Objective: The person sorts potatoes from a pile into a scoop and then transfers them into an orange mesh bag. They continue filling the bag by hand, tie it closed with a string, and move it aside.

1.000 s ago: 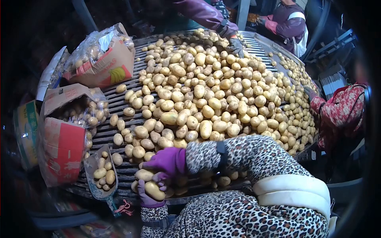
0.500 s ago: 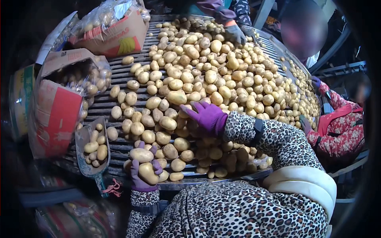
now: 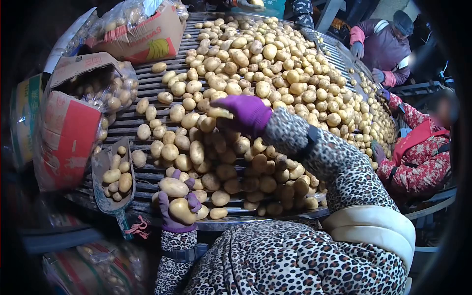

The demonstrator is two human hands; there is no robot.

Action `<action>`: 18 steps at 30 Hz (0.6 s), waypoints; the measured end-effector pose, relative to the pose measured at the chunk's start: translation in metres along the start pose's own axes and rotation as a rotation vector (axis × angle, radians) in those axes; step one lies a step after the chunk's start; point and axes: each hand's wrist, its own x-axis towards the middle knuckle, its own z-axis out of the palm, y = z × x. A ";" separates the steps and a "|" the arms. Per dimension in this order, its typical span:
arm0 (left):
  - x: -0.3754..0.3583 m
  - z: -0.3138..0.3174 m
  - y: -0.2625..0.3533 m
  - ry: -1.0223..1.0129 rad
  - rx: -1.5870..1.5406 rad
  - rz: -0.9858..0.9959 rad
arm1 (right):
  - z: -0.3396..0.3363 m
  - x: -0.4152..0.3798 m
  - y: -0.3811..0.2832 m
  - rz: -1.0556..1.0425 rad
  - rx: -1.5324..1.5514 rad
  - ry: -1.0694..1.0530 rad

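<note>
My left hand [image 3: 169, 220], in a purple glove, is closed at the table's near edge around a large potato [image 3: 183, 211]. Another potato [image 3: 173, 187] rests in its fingers just beyond. Over the pile, my right hand [image 3: 246, 114], also gloved in purple, has its fingers closed on a yellowish potato [image 3: 220, 113], partly hidden by the glove. Loose potatoes [image 3: 196, 152] lie beneath and between both hands on the slatted table [image 3: 147, 83]. Left of my left hand sits a scoop [image 3: 100, 164] with several small potatoes in it.
Two cardboard boxes, one red-sided [image 3: 66, 142] and one with a banana print [image 3: 142, 44], hold bagged potatoes at the left. A filled bag [image 3: 93, 270] stands below the table. Co-workers in a red floral jacket [image 3: 423, 167] and purple vest [image 3: 386, 46] are at the right.
My right hand has lifted slightly up and left and now grips a potato. My left hand has barely moved. A co-worker's gloved hand has withdrawn from the pile's far end.
</note>
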 end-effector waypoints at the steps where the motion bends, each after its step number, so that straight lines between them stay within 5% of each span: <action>1: 0.000 0.001 0.001 0.013 0.006 0.002 | 0.004 0.007 0.008 0.091 -0.140 -0.052; 6: -0.002 -0.018 0.000 -0.027 -0.143 -0.009 | 0.019 0.044 -0.013 0.302 -0.402 -0.470; 9: 0.000 -0.016 0.002 -0.022 -0.263 -0.019 | 0.050 0.037 0.009 0.108 -0.355 -0.208; 15: 0.003 0.004 -0.005 -0.041 -0.385 0.036 | 0.017 -0.006 -0.031 0.195 0.261 -0.170; 18: 0.011 0.022 -0.002 0.013 -0.458 -0.013 | 0.029 -0.026 -0.081 -0.001 0.324 -0.204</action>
